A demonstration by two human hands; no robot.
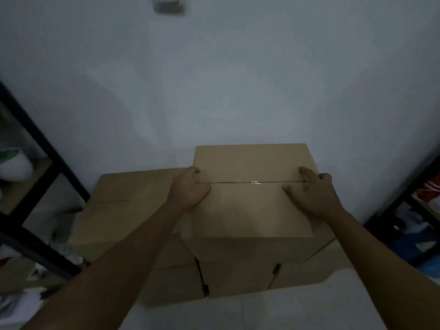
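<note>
A closed cardboard box [250, 206] is seen on top of a stack of boxes [238, 277], close against a pale wall [214, 91], with its near side overhanging the box below. A strip of clear tape [254, 182] is run left to right across its lid. The box is held at both ends of that seam. The left grip [189, 189] is closed on the left edge, with the fingers curled over the rim and the thumb laid on the lid. The right grip [312, 191] is closed on the right edge, with the thumb and forefinger spread on the lid and the other fingers hooked over the side. A lower box [128, 198] is set just beside it on the left. Dark racks are placed at the far left [47, 148] and right [404, 198], and a white object [14, 165] is kept on the left one. A pale floor [262, 310] is seen nearest.
</note>
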